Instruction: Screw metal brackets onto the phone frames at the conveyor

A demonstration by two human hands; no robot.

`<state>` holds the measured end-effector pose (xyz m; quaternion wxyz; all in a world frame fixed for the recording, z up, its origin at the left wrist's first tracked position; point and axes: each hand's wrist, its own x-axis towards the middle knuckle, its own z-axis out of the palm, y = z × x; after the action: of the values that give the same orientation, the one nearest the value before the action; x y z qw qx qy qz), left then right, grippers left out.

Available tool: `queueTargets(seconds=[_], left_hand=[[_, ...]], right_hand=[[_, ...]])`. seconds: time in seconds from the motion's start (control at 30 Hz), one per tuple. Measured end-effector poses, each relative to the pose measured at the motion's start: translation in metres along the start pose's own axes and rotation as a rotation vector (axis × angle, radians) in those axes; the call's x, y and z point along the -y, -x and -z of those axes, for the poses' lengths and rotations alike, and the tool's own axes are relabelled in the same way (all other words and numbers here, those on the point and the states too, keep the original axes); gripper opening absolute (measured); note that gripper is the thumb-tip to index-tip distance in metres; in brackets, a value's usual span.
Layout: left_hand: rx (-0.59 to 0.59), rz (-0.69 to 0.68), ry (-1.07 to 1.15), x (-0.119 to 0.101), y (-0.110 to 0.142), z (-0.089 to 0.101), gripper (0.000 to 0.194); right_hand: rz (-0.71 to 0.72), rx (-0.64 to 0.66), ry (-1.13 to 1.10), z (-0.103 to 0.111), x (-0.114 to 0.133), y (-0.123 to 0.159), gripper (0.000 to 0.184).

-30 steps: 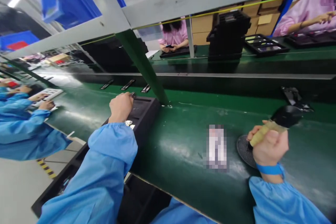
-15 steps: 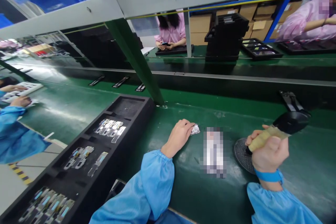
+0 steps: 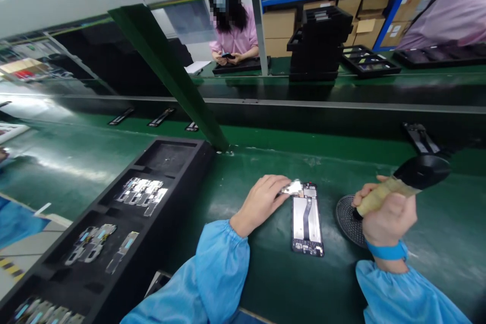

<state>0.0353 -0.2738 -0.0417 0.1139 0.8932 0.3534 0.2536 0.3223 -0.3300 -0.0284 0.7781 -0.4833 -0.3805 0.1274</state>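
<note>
An opened smartphone (image 3: 307,223) lies on the green bench, its inner parts and dark ribbon cable facing up. Over its upper left corner my left hand (image 3: 261,200) pinches a small shiny metal plate (image 3: 293,188); whether the plate touches the phone I cannot tell. My right hand (image 3: 391,217) is wrapped round the yellowish grip of what looks like an electric screwdriver (image 3: 381,197), its black rear end tilted up to the right. The tool's dark tip is over a round, black, dimpled dish (image 3: 347,223); contact is unclear.
Left of me stands a long black tray (image 3: 182,187) with several phone parts (image 3: 142,192) in its compartments. A slanting green post (image 3: 170,76) rises behind it. Phone frames (image 3: 421,139) lie along the dark back strip. Beyond, a person in pink (image 3: 237,35) sits by stacked black trays (image 3: 321,45).
My left hand has moved right with the metal plate, from beside the phone to its top corner. My right hand stays over the dish. The view has swung slightly right.
</note>
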Motion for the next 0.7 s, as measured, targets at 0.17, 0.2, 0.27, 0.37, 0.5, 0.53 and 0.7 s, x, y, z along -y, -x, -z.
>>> queueTargets(seconds=[0.17,0.2,0.27,0.37,0.5,0.53,0.7], left_hand=[[0.035,-0.102,-0.070,-0.015,-0.024,-0.025,0.031],[0.030,-0.107,-0.095,-0.016,-0.025,-0.029,0.030],[0.024,-0.107,-0.130,-0.015,-0.025,-0.034,0.030],[0.026,-0.096,-0.149,-0.014,-0.023,-0.035,0.030],[0.017,-0.081,-0.142,-0.016,-0.022,-0.034,0.029],[0.010,-0.084,-0.132,-0.016,-0.022,-0.034,0.029],[-0.001,-0.102,-0.007,-0.017,-0.020,-0.031,0.030]], right_hand=[[-0.012,-0.033,0.028,-0.002,0.002,0.001,0.063],[-0.011,-0.031,0.032,-0.002,0.002,0.001,0.063],[-0.011,-0.023,0.029,-0.003,0.004,0.002,0.060],[-0.017,-0.022,0.020,-0.003,0.005,0.001,0.056],[-0.021,-0.010,0.031,-0.001,0.005,0.000,0.058],[-0.021,-0.008,0.035,-0.001,0.005,0.000,0.059],[-0.039,-0.016,0.082,-0.002,0.010,0.000,0.064]])
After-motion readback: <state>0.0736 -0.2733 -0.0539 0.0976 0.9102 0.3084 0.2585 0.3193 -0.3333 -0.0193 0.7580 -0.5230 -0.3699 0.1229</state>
